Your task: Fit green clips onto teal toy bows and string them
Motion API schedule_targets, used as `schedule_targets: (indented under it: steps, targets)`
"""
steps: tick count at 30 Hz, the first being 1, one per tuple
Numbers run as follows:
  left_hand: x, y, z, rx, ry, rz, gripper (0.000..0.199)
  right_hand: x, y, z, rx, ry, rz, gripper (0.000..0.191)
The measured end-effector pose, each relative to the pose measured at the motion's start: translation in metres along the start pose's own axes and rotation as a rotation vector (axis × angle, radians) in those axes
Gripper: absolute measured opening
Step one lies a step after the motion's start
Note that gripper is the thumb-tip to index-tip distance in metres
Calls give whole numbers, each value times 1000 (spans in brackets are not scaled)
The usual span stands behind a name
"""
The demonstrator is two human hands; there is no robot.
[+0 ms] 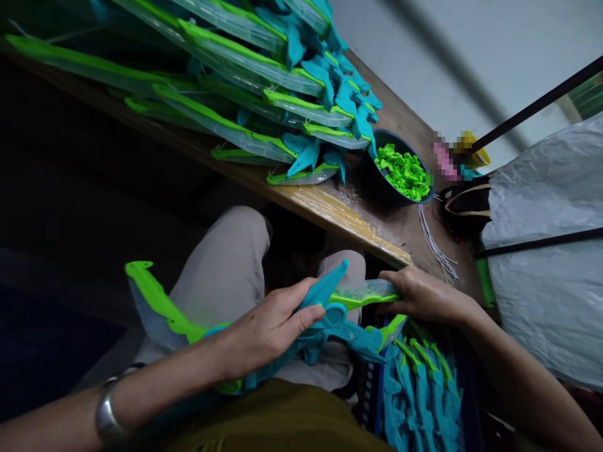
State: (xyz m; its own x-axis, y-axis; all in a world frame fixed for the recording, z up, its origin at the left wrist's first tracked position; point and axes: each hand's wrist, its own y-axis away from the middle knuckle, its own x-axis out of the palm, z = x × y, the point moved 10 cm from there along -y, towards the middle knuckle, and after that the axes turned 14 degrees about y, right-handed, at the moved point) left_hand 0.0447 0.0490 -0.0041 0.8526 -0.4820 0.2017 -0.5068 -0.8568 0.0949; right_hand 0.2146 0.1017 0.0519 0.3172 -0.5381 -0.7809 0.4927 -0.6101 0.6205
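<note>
Over my lap lies a turquoise plastic toy (336, 317) with winglike pieces, each a translucent sheet with a bright green edge. My left hand (285, 320) is closed around its turquoise body, the thumb on top and a pointed turquoise part rising beside the fingers. One green-edged wing (162, 307) sticks out on the left, past my forearm. My right hand (407, 292) pinches the outer end of another wing (365, 292) to the right of the body; its fingertips are partly hidden. Below that hand, a shorter green-edged piece (393, 329) extends from the toy.
Similar toys (264, 88) are stacked on the wooden bench (348, 216) ahead. A dark bowl (431, 196) of small green pieces (405, 172) stands there, near white cords (436, 245). A blue crate (372, 392) with more toys (424, 389) sits at my right. Silvery sheeting (546, 263) hangs further right.
</note>
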Motion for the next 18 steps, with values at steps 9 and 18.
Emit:
schedule_targets:
  steps: [9, 18]
  targets:
    - [-10, 22, 40, -309, 130, 251, 60, 2, -13, -13, -90, -106, -143, 34]
    - [-2, 35, 51, -672, 447, 649, 36, 18, -36, -15, -167, -274, -171, 48]
